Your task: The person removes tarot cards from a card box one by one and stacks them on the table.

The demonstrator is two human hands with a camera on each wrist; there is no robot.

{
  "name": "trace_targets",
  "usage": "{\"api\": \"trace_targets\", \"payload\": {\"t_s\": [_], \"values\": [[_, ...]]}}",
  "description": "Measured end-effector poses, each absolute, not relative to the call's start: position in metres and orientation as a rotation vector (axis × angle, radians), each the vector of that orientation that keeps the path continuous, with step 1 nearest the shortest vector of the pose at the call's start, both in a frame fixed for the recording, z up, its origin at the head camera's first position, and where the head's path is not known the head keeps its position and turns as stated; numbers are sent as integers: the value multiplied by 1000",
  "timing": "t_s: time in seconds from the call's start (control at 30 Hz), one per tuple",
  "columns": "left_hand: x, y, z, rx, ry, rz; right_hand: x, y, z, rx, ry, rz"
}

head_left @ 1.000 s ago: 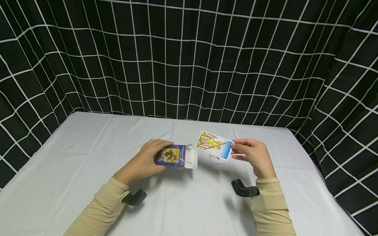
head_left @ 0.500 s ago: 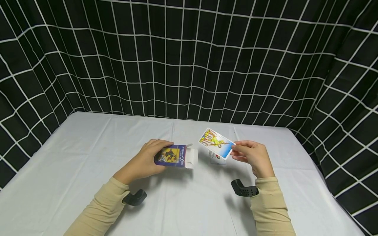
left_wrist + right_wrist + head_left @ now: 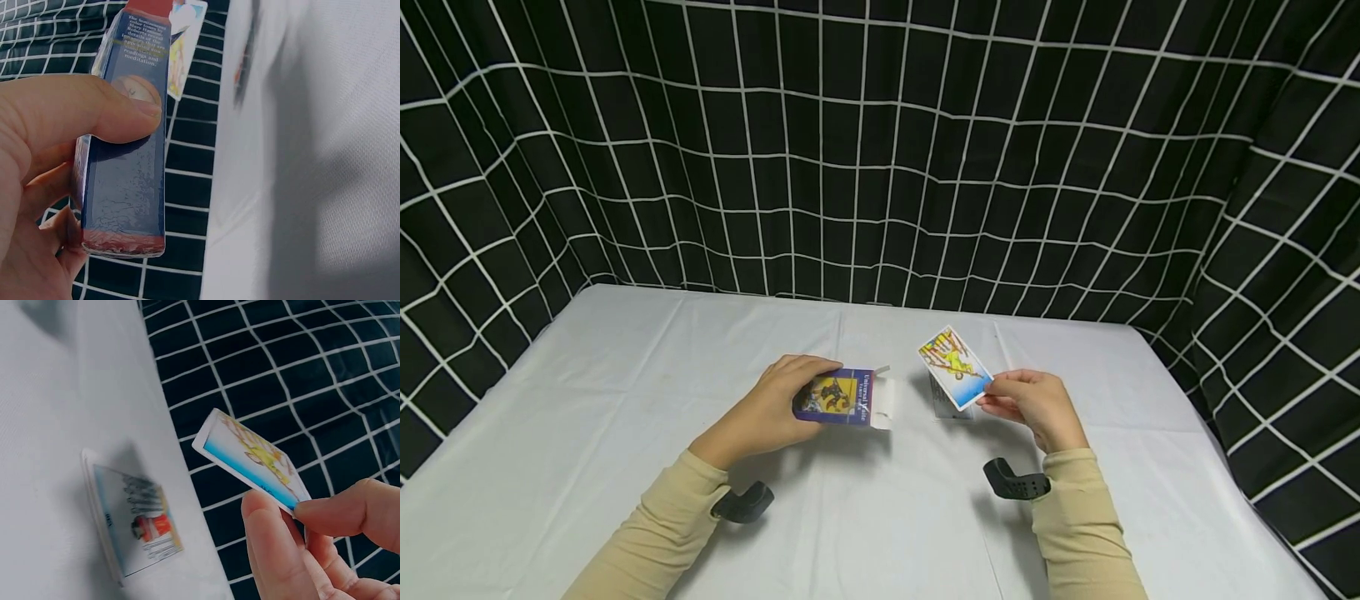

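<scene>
My left hand (image 3: 780, 400) grips a purple tarot card box (image 3: 835, 396) from its left end, thumb along the narrow side in the left wrist view. The box's white flap (image 3: 883, 400) stands open toward the right. Between thumb and fingers, my right hand (image 3: 1033, 404) pinches a tarot card (image 3: 955, 367) by its blue end; a figure in yellow with staves shows on it. Below that card, a small stack of tarot cards (image 3: 140, 519) lies face up on the table, partly hidden by the held card in the head view.
A white cloth covers the table (image 3: 865, 517). Behind it and along both sides hangs a black curtain (image 3: 865, 167) with a white grid. Each wrist wears a black camera mount (image 3: 1015, 481).
My right hand has shifted slightly left and down, and the held card has turned steeper, now over the stack. The left hand and box stay nearly still.
</scene>
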State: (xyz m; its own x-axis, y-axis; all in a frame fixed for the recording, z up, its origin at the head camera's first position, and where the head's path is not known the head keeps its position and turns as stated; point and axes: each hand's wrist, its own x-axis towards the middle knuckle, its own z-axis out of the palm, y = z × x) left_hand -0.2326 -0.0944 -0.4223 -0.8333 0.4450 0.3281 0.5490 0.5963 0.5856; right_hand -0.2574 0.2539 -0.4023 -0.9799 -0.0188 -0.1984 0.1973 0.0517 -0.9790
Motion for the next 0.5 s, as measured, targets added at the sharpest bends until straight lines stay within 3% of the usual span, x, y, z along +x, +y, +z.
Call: {"api": "trace_targets", "payload": {"t_s": [0.5], "values": [[-233, -95, -422, -830, -2691, -1040, -263, 253, -421, 241, 2015, -2024]]}}
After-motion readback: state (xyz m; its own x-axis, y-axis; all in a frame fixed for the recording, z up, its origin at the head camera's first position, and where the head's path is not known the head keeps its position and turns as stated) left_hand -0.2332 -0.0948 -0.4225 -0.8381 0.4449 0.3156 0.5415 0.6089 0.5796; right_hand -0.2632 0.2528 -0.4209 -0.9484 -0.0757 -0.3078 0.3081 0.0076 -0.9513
